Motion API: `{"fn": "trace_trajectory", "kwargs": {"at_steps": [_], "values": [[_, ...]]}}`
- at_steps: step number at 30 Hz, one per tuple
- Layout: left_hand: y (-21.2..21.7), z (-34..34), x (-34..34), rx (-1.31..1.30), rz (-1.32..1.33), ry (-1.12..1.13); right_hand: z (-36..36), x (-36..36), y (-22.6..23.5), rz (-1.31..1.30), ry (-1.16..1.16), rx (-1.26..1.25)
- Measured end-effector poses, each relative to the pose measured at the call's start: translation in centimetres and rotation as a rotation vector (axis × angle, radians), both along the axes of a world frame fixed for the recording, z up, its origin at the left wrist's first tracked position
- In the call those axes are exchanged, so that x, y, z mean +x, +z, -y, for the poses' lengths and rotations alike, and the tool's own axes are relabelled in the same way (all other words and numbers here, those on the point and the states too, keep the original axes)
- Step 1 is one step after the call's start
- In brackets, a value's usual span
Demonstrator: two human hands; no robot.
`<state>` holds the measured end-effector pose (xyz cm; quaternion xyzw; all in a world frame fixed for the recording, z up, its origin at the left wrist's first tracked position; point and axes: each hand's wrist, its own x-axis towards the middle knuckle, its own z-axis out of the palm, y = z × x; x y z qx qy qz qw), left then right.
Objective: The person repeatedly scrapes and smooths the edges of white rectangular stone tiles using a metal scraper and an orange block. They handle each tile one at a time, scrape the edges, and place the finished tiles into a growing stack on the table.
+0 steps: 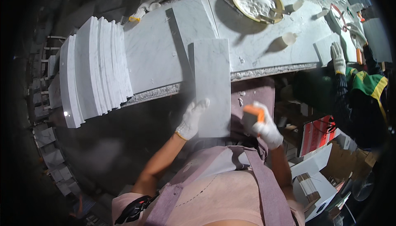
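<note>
Apron (pixel 231 172) aside, the bench (pixel 156 57) carries a tile stack (pixel 95 69) at its left end. One tile (pixel 212 85) overhangs the front edge, left hand (pixel 192 118) gripping it; right hand (pixel 264 125) clamps an orange block (pixel 252 116), seemingly mid-sanding.

One rectangular white marble tile (pixel 212 86) is held at its lower left edge by one gloved left hand (pixel 192 119). One orange-topped sanding block (pixel 252 116) is gripped by one gloved right hand (pixel 264 126), just right of the tile. One stack of curved marble pieces (pixel 93 69) is counted well to the left of the left hand; roughly seven pieces are seen in it. One round yellow-rimmed dish (pixel 256 1) is listed far above the right hand. One spare glove (pixel 147 3) is noted far above the left hand. One co-worker's gloved hand (pixel 338 57) is recorded up and right of the right hand.
</note>
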<state>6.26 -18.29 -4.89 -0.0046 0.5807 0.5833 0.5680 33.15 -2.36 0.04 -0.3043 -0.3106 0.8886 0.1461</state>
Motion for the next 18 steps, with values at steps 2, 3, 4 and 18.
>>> {"fn": "trace_trajectory", "kwargs": {"at_steps": [2, 3, 4, 18], "values": [[-0.4, 0.1, -0.3, 0.036, 0.063, 0.018, -1.4, -1.1, -0.5, -0.079, -0.03, -0.023], [-0.5, 0.0, -0.2, 0.055, 0.083, 0.031, -1.9, -1.7, -0.6, -0.11, -0.029, -0.04], [-0.6, 0.0, -0.2, 0.073, 0.103, 0.043, -1.7, -2.6, -0.8, -0.123, -0.016, -0.06], [12.5, -7.9, -7.8, -0.148, -1.533, -0.445, -1.0, -7.2, -0.4, 0.022, 0.34, 0.03]]}}
